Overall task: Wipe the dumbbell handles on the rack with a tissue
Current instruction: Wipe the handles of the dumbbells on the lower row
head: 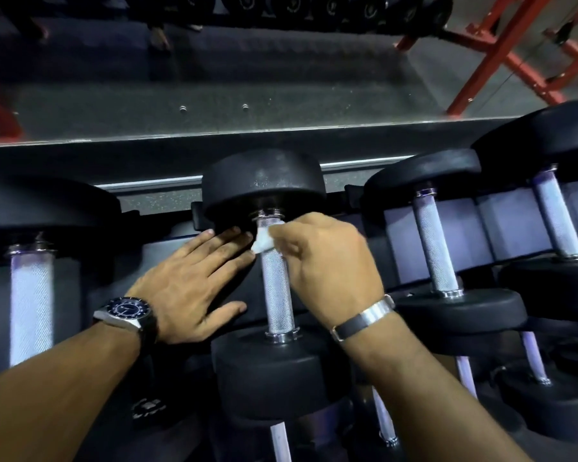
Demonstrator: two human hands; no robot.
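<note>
- The rack (447, 225) carries a row of black dumbbells, each lying with one head up toward the mirror (214, 105) and one down toward the person; a lower row shows beneath the grip.
- The middle dumbbell (264, 185) is the one under the grip — its knurled steel handle (276, 295) runs from the far head down to the near head (271, 371).
- Left of the grip lies a larger dumbbell (30, 295); right of it, two more with bare handles (434, 248).
- The left hand (194, 281) lies flat, fingers straight and spread, on the dark rack surface just beside the handle, fingertips touching the underside of the far head. A dark-faced watch (126, 311) sits on that wrist.
- The right hand (327, 265) curls round the top of the handle, pinching the tissue against it. A strap with a metal clasp (364, 316) circles that wrist.
- The tissue (264, 240) — white, crumpled — sits at the upper end of the handle, just below the collar, partly hidden by the fingers.
</note>
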